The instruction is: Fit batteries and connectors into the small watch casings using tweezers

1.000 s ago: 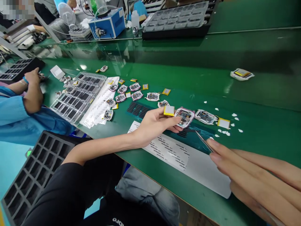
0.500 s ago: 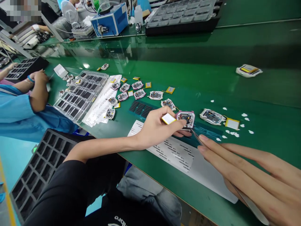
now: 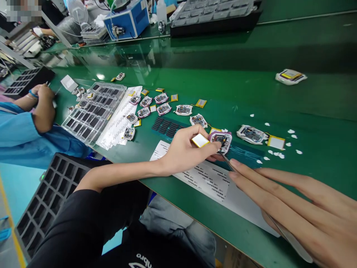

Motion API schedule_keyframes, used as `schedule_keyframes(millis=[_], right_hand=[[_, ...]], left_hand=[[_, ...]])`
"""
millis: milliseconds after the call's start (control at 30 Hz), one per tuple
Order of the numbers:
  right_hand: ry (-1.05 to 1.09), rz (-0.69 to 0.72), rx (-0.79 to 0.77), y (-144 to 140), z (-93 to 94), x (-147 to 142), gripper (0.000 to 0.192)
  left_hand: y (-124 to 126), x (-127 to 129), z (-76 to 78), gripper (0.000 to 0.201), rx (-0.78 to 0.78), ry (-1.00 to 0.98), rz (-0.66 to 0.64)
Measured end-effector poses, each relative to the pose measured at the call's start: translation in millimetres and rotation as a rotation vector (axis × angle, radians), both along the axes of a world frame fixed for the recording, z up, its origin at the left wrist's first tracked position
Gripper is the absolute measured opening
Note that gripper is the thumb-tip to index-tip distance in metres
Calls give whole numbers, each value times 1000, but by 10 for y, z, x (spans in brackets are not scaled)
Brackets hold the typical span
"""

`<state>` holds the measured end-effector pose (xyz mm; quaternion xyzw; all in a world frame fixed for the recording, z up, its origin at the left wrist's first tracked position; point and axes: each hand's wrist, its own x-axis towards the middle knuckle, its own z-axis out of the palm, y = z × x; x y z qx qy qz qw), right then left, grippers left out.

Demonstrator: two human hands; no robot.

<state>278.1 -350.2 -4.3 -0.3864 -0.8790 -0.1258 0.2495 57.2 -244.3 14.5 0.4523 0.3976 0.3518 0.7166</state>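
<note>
My left hand point(image 3: 178, 154) is closed around a small pink-and-white watch housing point(image 3: 228, 138) with an exposed circuit board, thumb pressing on its face. A flat battery point(image 3: 200, 140) with a white face and yellow edges rests against the same hand's fingers. In my right hand point(image 3: 295, 197) is a pair of metal tweezers point(image 3: 294, 242), pinched between the fingers. The tweezer tips meet the housing's lower edge by the left thumb; what they touch there is too small to tell. Just right of the housing lies another open white housing point(image 3: 251, 134), wired to a battery point(image 3: 276, 142).
Several open housings with batteries point(image 3: 200, 103) lie left of my hands. Beyond them is a clear plastic tray point(image 3: 93, 111) of dark pieces. A printed sheet point(image 3: 206, 182) lies under my hands, white scraps point(image 3: 279, 155) to the right. A co-worker's arm point(image 3: 46, 108) is at left.
The tweezer tips have moved slightly left along the housing's lower edge, and my right hand with them. The housing has tilted a little. A yellow battery now shows behind it.
</note>
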Motion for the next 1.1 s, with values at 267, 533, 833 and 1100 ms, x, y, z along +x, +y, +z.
schedule_keyframes(millis=[267,533,833,1100], right_hand=[[114,-73,-62,-5,31,-90,58],[173,-73,14,95,-41,-26,53],[159,-82,-44,163,26,11,73],[218,-124,-54,135,49,16,79]], left_hand=[[2,19,-82,51,54,-14,16],[21,24,-138,56,73,-52,-4],[42,29,-119,57,13,-38,5],[41,5,-91,59,-25,-102,-61]])
